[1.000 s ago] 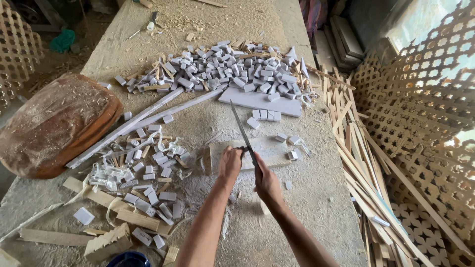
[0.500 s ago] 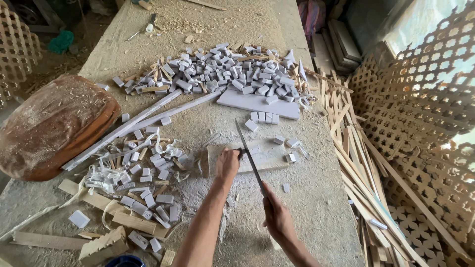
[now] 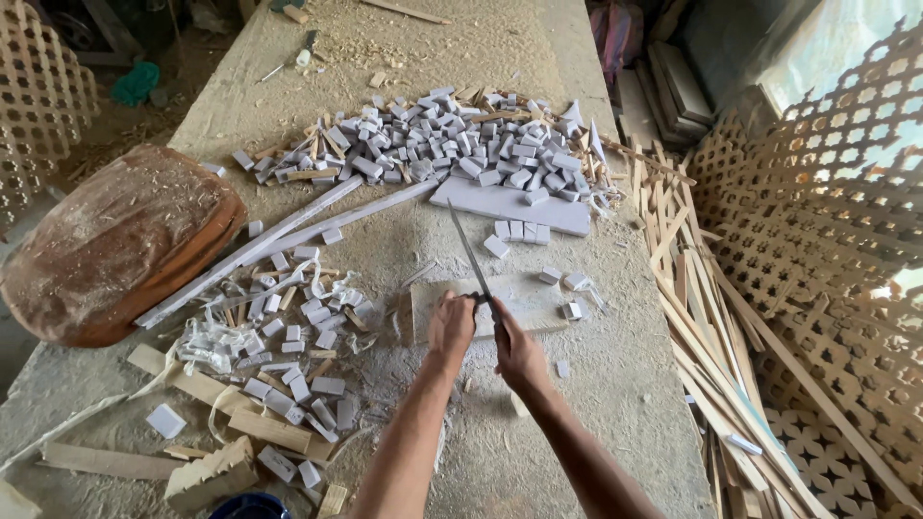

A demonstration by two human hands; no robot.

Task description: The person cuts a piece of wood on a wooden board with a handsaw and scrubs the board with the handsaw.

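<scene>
Under left hand (image 3: 450, 327), workpiece hidden; right hand (image 3: 517, 352) covers blade (image 3: 470, 256) handle.

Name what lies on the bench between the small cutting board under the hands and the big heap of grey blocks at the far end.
In the head view, a flat grey slab lies between the cutting board and the heap of grey blocks, with a few loose blocks just before it; the saw blade points across the stretch.

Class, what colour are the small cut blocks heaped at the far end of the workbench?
Pale grey-white small cut blocks, seen best in the head view.

soft daylight from the right through the lattice panel (image 3: 817, 221), faint shadows, sharp centre, wide-angle stretch at edges
</scene>
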